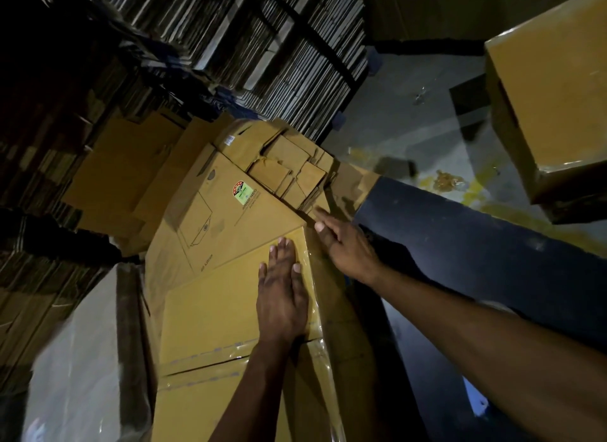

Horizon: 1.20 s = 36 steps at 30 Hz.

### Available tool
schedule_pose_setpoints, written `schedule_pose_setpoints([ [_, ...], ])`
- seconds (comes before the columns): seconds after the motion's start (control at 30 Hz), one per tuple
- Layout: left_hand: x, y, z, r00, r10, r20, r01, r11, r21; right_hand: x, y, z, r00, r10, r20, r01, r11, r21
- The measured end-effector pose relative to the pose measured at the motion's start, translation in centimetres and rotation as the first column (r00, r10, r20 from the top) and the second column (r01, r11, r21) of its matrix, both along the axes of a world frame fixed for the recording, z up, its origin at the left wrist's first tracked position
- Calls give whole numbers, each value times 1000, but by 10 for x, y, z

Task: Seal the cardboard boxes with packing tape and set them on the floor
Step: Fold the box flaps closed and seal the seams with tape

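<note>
Cardboard fills most of the view: bundled flat sheets (230,37) stacked behind the box being worked on, folded blanks (289,168) piled just beyond its far edge, and a second assembled carton (551,90) standing well off to its right on the grey floor (404,113). The box (216,313) itself lies directly under the camera, its long axis running away from the person toward the printed blank (230,224) that sits just past it. Clear packing tape (203,354) crosses its top over the flap seam near the person, and a glossy strip also runs along the right edge of the box. The left hand (282,293) rests flat on top of the box near that right edge, fingers (282,251) straight and close together, pressing down and holding nothing. The right hand (348,244) reaches past the far right corner of the box, fingers extended and slightly spread, tips touching or nearly touching the corner; contact is hard to judge in the dim light. My read is that the tape is being smoothed, and the box, already under both hands, would next be gripped by its sides, the left hand being the nearer to its middle. No tape roll is visible
</note>
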<state>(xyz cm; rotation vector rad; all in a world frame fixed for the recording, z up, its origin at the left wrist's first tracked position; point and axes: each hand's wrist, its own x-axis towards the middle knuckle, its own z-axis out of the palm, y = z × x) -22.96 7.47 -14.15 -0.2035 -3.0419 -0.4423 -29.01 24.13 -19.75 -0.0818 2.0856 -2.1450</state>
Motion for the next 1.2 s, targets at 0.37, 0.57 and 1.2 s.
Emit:
schedule_pose_setpoints([
  [0.37, -2, -3, 0, 1000, 1, 3, -1, 999, 35, 93, -29, -42, 973, 214, 91, -224, 968, 113],
  [0.57, 0, 0, 1, 1000, -14, 2, 14, 1000, 1, 103, -33, -2, 987, 125, -98, -125, 992, 6],
  [1.2, 196, -20, 46, 994, -74, 84, 62, 989, 132, 169, -18, -17, 958, 245, -147, -193, 935, 298],
])
